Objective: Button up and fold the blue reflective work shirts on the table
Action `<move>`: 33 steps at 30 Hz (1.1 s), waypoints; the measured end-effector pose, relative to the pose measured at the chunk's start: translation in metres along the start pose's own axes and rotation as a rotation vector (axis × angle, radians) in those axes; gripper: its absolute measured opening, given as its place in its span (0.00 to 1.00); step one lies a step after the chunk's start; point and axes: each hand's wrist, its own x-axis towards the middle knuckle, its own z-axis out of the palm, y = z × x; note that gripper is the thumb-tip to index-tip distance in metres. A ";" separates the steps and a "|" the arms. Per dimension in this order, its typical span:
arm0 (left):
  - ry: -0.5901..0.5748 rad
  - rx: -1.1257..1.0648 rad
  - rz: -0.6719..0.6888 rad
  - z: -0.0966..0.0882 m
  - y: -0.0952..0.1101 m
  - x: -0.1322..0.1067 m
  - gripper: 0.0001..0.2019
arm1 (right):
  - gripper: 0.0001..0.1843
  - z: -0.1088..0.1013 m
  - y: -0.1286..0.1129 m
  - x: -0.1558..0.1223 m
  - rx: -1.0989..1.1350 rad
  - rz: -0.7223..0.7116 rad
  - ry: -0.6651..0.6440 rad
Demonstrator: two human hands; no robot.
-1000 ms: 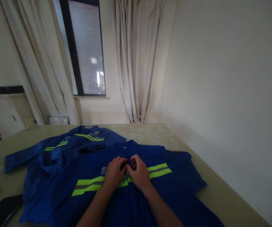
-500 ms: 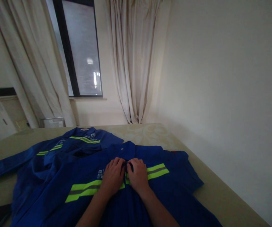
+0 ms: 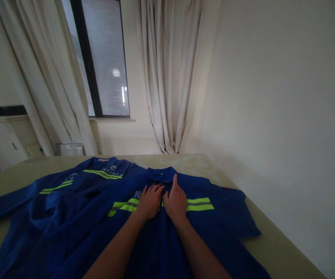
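A blue work jacket (image 3: 211, 228) lies front up on the bed or table, its collar pointing away from me and a yellow-green reflective band across the chest. My left hand (image 3: 150, 202) rests at the front opening just below the collar, fingers bent and closed on the cloth. Close beside it, my right hand (image 3: 175, 201) holds the other edge of the opening; its index finger stretches toward the collar while the others are curled. The fingertips and the exact grip are partly hidden. Behind to the left lies a second blue work jacket (image 3: 77, 182) with similar bands.
The pale green patterned surface (image 3: 275, 236) runs along a white wall (image 3: 272, 116) on the right. Beyond it are a window (image 3: 106, 58), beige curtains (image 3: 170, 77) and a framed item (image 3: 70, 148). A white cabinet (image 3: 7, 135) stands at the far left.
My right index finger has stretched out toward the collar. Both hands and the near jacket sit slightly further right in view, and the chest band looks straighter on the left.
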 end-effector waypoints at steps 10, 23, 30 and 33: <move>-0.019 0.013 -0.128 -0.047 -0.014 -0.042 0.23 | 0.25 0.008 0.012 0.012 -0.062 -0.050 -0.066; -0.038 -0.034 -0.552 -0.082 -0.144 -0.189 0.23 | 0.19 -0.052 0.014 -0.021 0.111 -0.211 0.043; 0.230 -0.399 -0.646 -0.128 -0.137 -0.186 0.08 | 0.16 -0.115 0.012 -0.146 0.260 -0.468 -0.247; 0.356 -0.433 -0.711 -0.136 -0.127 -0.171 0.08 | 0.27 -0.116 0.032 -0.210 0.282 -0.554 -0.441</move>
